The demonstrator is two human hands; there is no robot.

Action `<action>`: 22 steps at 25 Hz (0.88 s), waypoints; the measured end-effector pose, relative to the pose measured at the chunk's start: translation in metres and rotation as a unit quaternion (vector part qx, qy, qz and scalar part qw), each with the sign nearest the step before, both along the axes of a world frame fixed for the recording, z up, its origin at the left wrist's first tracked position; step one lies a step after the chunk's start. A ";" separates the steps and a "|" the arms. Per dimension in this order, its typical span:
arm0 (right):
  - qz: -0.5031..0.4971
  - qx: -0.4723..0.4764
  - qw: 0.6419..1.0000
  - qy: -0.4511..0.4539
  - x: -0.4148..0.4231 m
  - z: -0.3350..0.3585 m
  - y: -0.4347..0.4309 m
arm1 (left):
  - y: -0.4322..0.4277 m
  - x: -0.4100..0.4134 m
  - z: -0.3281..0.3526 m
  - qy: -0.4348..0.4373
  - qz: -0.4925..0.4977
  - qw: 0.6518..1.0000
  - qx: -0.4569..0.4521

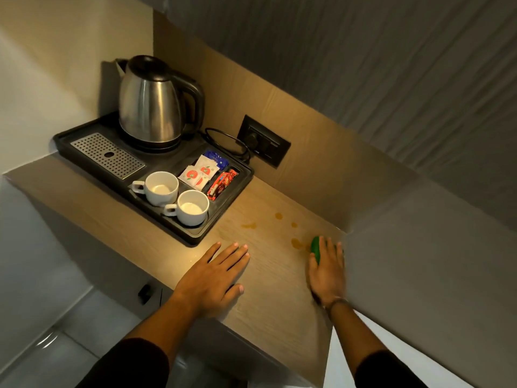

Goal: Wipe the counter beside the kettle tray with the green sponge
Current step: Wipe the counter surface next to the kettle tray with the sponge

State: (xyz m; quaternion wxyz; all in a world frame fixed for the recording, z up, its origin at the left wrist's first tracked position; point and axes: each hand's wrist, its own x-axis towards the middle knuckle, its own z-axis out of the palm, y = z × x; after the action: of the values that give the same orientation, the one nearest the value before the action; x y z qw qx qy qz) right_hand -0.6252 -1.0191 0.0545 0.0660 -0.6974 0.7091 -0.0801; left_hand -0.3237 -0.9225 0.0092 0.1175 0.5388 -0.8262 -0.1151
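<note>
A green sponge (316,247) lies on the wooden counter (268,275) near the right wall, mostly covered by my right hand (327,271), which presses down on it. Several orange-brown spill spots (296,242) dot the counter between the sponge and the black kettle tray (195,237). My left hand (214,278) rests flat on the counter, fingers spread, just in front of the tray's near corner and holding nothing.
The tray carries a steel kettle (152,102), a drip grille (107,155), two white cups (193,207), and sachets (200,173). A wall socket (263,141) with the kettle's cord sits behind. A grey wall (419,261) bounds the counter on the right.
</note>
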 end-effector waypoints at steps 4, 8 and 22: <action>0.179 -0.012 0.984 0.005 0.016 -0.022 0.040 | 0.000 0.000 0.002 0.007 0.005 1.000 0.006; 0.125 -0.007 0.992 -0.007 -0.028 -0.017 0.031 | 0.002 0.000 0.005 0.011 0.003 1.000 0.005; 0.081 -0.021 0.996 0.009 0.025 0.003 -0.053 | 0.003 0.000 0.011 0.008 0.003 1.000 0.026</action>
State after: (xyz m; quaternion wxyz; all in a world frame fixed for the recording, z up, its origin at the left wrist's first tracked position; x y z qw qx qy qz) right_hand -0.6005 -1.0717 0.0574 0.0515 -0.7547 0.6487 -0.0832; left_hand -0.3239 -0.9192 0.0207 0.1105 0.5430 -0.8205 -0.1404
